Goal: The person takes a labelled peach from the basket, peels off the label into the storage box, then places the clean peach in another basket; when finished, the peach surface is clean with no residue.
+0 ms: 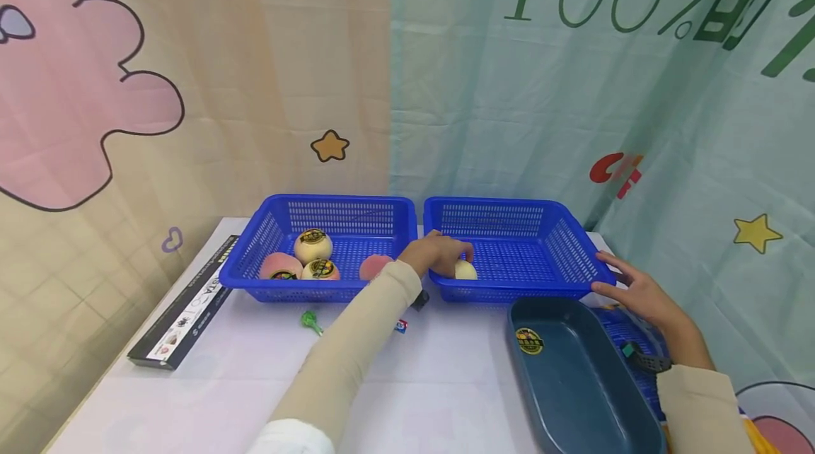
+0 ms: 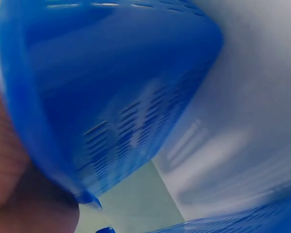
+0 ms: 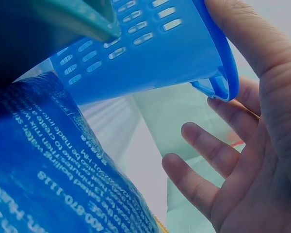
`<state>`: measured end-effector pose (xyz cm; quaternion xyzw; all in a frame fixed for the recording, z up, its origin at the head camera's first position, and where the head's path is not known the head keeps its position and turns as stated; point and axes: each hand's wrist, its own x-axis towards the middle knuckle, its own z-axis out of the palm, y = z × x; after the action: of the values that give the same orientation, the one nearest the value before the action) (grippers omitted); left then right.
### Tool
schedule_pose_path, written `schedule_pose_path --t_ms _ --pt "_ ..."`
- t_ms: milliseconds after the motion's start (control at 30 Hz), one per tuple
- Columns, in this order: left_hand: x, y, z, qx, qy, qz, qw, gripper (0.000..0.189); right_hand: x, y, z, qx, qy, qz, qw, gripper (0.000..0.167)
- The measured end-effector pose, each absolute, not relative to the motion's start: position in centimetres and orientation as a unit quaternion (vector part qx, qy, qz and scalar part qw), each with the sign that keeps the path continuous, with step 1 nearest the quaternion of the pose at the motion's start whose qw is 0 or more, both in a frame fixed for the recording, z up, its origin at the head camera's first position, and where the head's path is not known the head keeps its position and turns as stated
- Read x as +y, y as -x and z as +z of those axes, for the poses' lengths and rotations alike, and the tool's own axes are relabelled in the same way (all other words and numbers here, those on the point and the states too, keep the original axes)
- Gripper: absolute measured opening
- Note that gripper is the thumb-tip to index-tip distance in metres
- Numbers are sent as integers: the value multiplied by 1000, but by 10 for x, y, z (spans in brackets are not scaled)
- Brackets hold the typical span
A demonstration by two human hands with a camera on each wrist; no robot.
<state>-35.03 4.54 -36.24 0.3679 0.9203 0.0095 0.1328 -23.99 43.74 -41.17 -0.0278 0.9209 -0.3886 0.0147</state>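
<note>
The left hand (image 1: 441, 252) is at the pale ball (image 1: 467, 270), grip undeterminable; the right hand (image 1: 649, 300), fingers spread wide, touches the right basket (image 1: 509, 287), which a bump could skid.

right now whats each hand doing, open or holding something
Left hand: at the pale ball, grip cannot be told.
Right hand: open, touching the right blue basket.

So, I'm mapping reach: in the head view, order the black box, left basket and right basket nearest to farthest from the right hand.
1. Right basket: touched by the right hand.
2. Left basket: left of the right basket.
3. Black box: far left.
</note>
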Motion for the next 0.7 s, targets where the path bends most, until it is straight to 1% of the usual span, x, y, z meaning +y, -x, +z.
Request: schedule_pose_path --t_ms 133,267,333,433,567,633,700 --pt "41 349 -354 912 -378 55 149 46 437 240 -412 920 26 -392 15 90" --pt "18 348 -339 886 -401 182 143 60 436 242 -410 920 25 -391 19 90" --pt "-2 346 -330 872 -413 234 117 62 436 245 -408 922 36 -386 22 89" --pt "-42 338 -321 860 -421 281 66 60 436 248 -402 925 59 -374 24 87" --pt "-104 320 -322 867 -382 321 10 58 430 250 -382 926 80 -370 7 85" --pt "-136 309 -327 876 -343 338 -12 59 418 253 -366 924 96 -370 -8 85" --pt "-170 299 -336 888 -303 343 -43 62 399 259 -348 921 137 -364 -25 82"
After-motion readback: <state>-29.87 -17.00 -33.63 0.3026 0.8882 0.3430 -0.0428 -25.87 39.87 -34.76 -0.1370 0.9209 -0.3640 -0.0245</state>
